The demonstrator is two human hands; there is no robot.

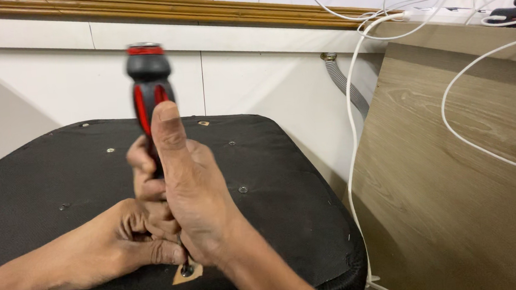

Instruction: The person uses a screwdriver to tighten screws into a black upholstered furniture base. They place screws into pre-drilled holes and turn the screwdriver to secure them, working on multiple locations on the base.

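A right hand (191, 193) wraps a black-and-red screwdriver (151, 92) held upright, thumb raised along the handle. The left hand (127, 241) pinches the shaft low down, near a metal fitting (187, 269) on a black fabric seat base (288, 210). White cables (354, 156) hang beside a wooden panel (457, 178).

White panelled wall (253, 84) capped by a ribbed wooden moulding (198, 7). A light wood-grain board (445, 185) leans at the right, crossed by loose white cables (353, 137). A grey corrugated hose (345, 83) descends just beside the board. Even, soft indoor lighting.
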